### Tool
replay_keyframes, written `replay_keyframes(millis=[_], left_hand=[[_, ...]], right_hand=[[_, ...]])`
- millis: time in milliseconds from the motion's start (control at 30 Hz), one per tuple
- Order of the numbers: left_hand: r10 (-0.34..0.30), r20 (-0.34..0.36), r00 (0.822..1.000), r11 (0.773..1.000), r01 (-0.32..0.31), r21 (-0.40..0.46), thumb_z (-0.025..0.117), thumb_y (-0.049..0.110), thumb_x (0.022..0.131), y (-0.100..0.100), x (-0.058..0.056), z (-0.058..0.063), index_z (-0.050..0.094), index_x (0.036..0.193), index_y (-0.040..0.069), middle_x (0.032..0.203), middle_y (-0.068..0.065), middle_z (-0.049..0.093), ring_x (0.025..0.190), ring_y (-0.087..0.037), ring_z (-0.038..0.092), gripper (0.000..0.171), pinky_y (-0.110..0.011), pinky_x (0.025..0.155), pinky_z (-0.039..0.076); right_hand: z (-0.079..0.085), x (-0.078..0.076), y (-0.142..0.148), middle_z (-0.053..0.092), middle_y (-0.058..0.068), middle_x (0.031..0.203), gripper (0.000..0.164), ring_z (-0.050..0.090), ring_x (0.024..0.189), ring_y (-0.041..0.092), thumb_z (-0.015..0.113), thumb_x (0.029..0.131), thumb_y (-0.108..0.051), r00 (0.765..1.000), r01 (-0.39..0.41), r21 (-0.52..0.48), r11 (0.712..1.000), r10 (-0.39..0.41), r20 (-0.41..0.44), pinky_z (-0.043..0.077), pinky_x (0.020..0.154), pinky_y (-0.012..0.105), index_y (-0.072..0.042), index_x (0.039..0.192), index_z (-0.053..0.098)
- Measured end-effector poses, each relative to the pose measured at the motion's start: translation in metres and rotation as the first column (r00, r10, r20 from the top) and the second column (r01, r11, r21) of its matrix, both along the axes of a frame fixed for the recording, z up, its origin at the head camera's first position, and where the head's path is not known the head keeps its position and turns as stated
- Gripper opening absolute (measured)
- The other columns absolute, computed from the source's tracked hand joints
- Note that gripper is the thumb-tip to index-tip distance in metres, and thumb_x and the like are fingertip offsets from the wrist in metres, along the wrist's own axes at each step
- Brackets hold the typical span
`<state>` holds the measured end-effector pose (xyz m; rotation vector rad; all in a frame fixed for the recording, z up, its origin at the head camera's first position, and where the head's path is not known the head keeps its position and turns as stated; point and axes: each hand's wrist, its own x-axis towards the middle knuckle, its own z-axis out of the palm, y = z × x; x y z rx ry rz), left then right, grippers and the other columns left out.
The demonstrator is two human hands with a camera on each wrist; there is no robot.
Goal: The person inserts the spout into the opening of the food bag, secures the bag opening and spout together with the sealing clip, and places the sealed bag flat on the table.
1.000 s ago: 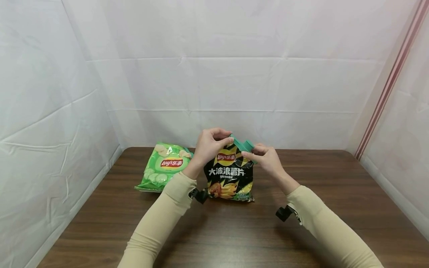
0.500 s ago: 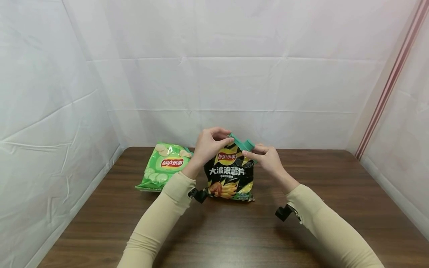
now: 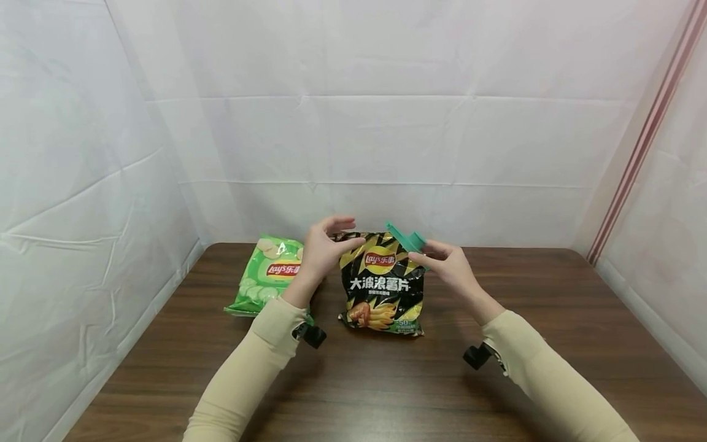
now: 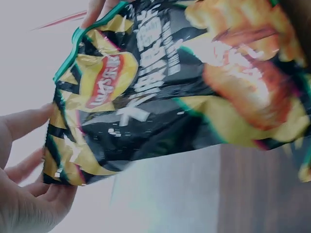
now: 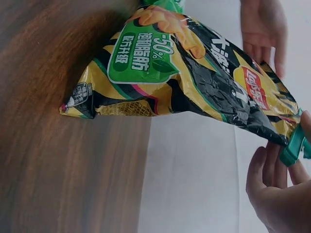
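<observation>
A black and yellow bag of chips [image 3: 381, 288] stands upright on the table. Along the right part of its top edge sits a green bag clip [image 3: 405, 238], also seen in the right wrist view as a green clip end [image 5: 292, 145]. My right hand [image 3: 450, 267] pinches the clip near the bag's upper right corner, thumb in front. Around the bag's upper left corner is my left hand [image 3: 326, 248], thumb and fingers spread apart. In the left wrist view, that hand's fingers [image 4: 29, 170] lie close to the corner; whether they touch it is unclear.
To the left a green bag of chips [image 3: 270, 276] leans back on the brown wooden table [image 3: 386, 387], partly hidden by my left forearm. White cloth [image 3: 386, 135] hangs behind the table and at both sides.
My left hand has let go of the clip's upper left end and moved left, its fingers spreading. The black bag has shifted slightly right. My right hand keeps its pinch on the clip.
</observation>
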<state>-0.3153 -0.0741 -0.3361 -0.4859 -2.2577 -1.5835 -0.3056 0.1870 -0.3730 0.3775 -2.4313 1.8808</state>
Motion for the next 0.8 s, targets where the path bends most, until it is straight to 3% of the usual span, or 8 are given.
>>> replay_keyframes(millis=[167,333,500,700,800], left_hand=[[0.026,0.139,0.990,0.995,-0.039,0.092,0.082,0.021,0.075,-0.003,0.005,-0.015,0.055,0.130,0.012,0.132,-0.012,0.057,0.125,-0.028,0.051,0.062,-0.041,0.105,0.039],[0.038,0.278,0.960,0.994,-0.066,0.089,0.082,0.020,0.074,-0.009,0.013,-0.030,0.043,0.141,0.006,0.142,-0.018,0.046,0.129,-0.032,0.046,0.079,-0.042,0.105,0.039],[0.026,0.324,0.946,0.997,-0.047,0.059,0.081,0.020,0.075,-0.012,0.018,-0.039,0.041,0.143,0.007,0.140,-0.016,0.048,0.127,-0.032,0.048,0.080,-0.043,0.102,0.042],[0.050,0.351,0.935,0.999,-0.051,-0.006,0.080,0.023,0.076,-0.012,0.022,-0.047,0.045,0.140,0.008,0.132,-0.018,0.054,0.121,-0.032,0.053,0.074,-0.044,0.093,0.048],[0.059,0.381,0.923,0.998,-0.052,-0.029,0.080,0.023,0.077,-0.011,0.023,-0.051,0.045,0.140,0.007,0.130,-0.017,0.056,0.121,-0.031,0.053,0.073,-0.043,0.093,0.048]], right_hand=[[-0.011,0.002,0.008,0.062,0.016,0.123,0.057,0.060,0.108,0.022,0.073,0.083,-0.038,0.998,-0.034,0.035,0.999,0.033,0.050,0.050,0.089,0.040,-0.010,0.130,0.057],[-0.024,0.008,0.014,0.057,0.023,0.125,0.059,0.064,0.102,0.021,0.074,0.083,-0.030,0.979,-0.080,-0.016,0.997,0.082,0.186,0.046,0.096,0.049,-0.002,0.131,0.053],[-0.033,0.015,0.014,0.046,0.025,0.137,0.063,0.066,0.101,0.019,0.072,0.085,-0.025,0.958,-0.050,-0.066,0.997,0.066,0.279,0.045,0.097,0.049,0.003,0.136,0.047],[-0.042,0.018,0.011,0.056,0.019,0.129,0.050,0.065,0.100,0.017,0.073,0.084,-0.029,0.962,-0.012,-0.039,0.999,0.022,0.274,0.049,0.093,0.045,0.000,0.122,0.061],[-0.044,0.019,0.011,0.055,0.019,0.130,0.051,0.065,0.098,0.016,0.074,0.083,-0.028,0.963,0.000,-0.034,0.999,0.009,0.270,0.051,0.091,0.044,0.001,0.123,0.060]])
